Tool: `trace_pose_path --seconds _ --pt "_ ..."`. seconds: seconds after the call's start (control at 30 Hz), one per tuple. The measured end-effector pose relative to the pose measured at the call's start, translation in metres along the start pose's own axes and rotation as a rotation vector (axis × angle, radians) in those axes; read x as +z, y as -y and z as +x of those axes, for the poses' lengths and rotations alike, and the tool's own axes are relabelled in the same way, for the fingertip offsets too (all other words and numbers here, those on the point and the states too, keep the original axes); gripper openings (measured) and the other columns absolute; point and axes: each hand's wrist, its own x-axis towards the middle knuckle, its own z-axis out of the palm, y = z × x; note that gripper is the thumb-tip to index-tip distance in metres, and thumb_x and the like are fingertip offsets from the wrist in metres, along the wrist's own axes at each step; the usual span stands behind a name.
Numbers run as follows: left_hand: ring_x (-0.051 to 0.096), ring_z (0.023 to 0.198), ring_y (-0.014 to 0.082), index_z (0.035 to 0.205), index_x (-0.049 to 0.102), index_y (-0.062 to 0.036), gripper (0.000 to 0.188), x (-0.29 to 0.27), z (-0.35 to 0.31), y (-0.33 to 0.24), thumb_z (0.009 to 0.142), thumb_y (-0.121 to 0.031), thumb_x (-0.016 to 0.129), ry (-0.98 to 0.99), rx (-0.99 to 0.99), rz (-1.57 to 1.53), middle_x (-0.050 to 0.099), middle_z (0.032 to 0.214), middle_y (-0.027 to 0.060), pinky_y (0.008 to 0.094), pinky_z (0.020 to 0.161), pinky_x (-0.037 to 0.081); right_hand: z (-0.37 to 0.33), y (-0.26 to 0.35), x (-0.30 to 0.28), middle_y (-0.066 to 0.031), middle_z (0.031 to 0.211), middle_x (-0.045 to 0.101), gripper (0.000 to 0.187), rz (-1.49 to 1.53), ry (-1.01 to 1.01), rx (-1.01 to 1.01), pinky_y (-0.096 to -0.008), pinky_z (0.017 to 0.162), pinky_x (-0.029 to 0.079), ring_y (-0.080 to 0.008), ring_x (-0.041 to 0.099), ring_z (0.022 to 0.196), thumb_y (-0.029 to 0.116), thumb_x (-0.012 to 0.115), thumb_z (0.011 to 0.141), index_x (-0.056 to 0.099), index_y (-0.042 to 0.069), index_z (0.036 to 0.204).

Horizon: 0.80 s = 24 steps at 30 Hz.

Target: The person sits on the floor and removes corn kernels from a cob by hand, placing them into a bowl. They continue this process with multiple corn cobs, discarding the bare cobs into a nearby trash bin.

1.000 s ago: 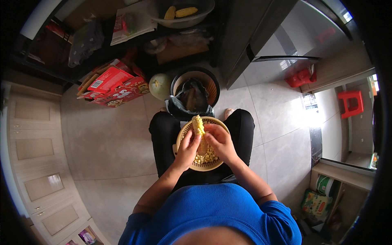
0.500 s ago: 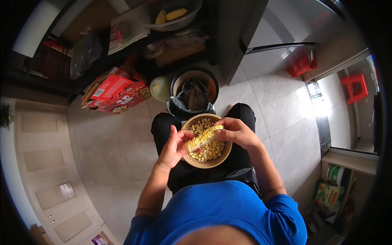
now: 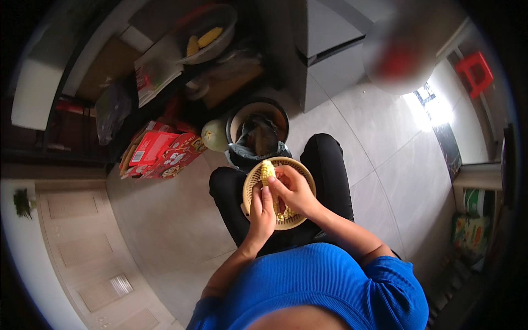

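Note:
A yellow corn cob (image 3: 268, 170) points away from me, held upright-ish between both hands over a tan basket (image 3: 250, 184) that sits between my thighs. Loose corn kernels (image 3: 287, 215) lie in the basket, much of them covered by my hands. My left hand (image 3: 263, 213) is closed around the lower left side of the cob, its thumb along it. From the right, my right hand (image 3: 294, 191) grips the cob too, its thumb pressed to the kernels near the left thumb. The cob's lower end is hidden by my fingers.
Beyond the basket stands a bin (image 3: 283, 118) lined with a dark bag, beside a pale green melon (image 3: 214, 136). Red cartons (image 3: 165, 157) are at left. A bowl (image 3: 223, 49) with corn cobs (image 3: 210, 36) rests on a shelf. A grey fridge (image 3: 330, 33) stands far right, a red stool (image 3: 474, 74) beyond.
The cob has turned from lying crosswise to pointing away from me. My hands have come closer together, both thumbs now near each other on it. The view has rotated slightly.

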Motion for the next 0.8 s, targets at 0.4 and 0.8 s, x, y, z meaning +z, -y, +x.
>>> trace_pose_path --seconds 0.4,0.8 --pt "0.053 0.089 0.0254 0.110 0.039 0.0058 0.034 0.029 -0.017 0.025 0.097 -0.024 0.030 -0.197 0.029 0.196 0.051 0.102 0.0205 0.0337 0.076 0.043 -0.015 -0.019 -0.006 -0.0106 0.069 0.057 0.029 -0.172 -0.110 0.022 -0.0305 0.058 0.044 -0.0154 0.052 0.062 0.023 0.042 0.094 0.055 -0.002 0.088" --pt "0.053 0.089 0.0262 0.109 0.038 0.0050 0.029 0.027 -0.019 0.051 0.097 -0.019 0.028 -0.129 0.131 0.180 0.051 0.103 0.0214 0.0347 0.077 0.042 -0.007 -0.028 -0.009 -0.0252 0.072 0.054 0.029 -0.408 -0.089 -0.144 -0.0434 0.063 0.043 -0.0412 0.054 0.069 0.018 0.038 0.093 0.049 -0.005 0.079"
